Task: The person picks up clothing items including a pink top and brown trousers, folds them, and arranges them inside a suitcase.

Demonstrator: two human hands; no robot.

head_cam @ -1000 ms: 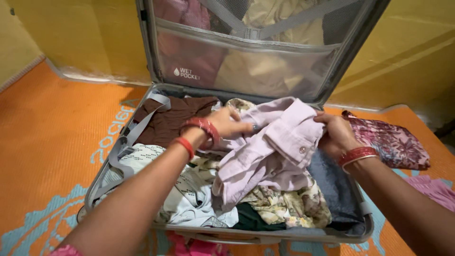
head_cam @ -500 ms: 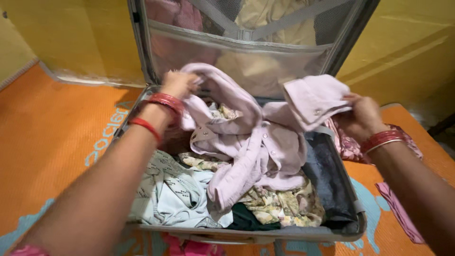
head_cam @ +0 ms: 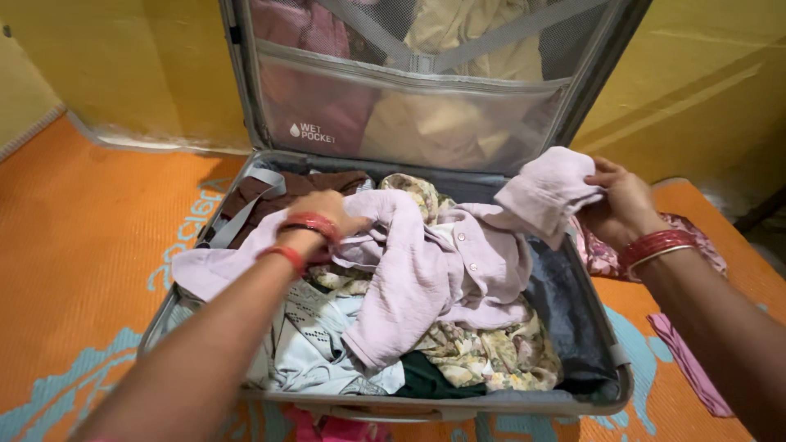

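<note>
An open grey suitcase (head_cam: 610,360) lies on the floor, filled with clothes. Across the top of the pile spreads a pale lilac buttoned shirt (head_cam: 442,270). My left hand (head_cam: 327,211) grips the shirt near the middle left, with red bangles on the wrist. My right hand (head_cam: 618,200) holds one end of the same shirt raised over the suitcase's right rim. Under the shirt lie a floral cream garment (head_cam: 491,356), a pale blue patterned one (head_cam: 315,344) and a brown one (head_cam: 254,200).
The suitcase lid (head_cam: 426,82) stands upright against a yellow wall (head_cam: 123,65), its mesh pocket stuffed with clothes. An orange and blue mat (head_cam: 82,245) covers the floor. A pink floral cloth (head_cam: 602,254) lies right of the suitcase, and a pink item (head_cam: 336,427) at its front.
My left hand has come down from near the lid onto the pile, bringing the shirt with it; a sleeve now drapes over the left side. My right hand has stayed about where it was.
</note>
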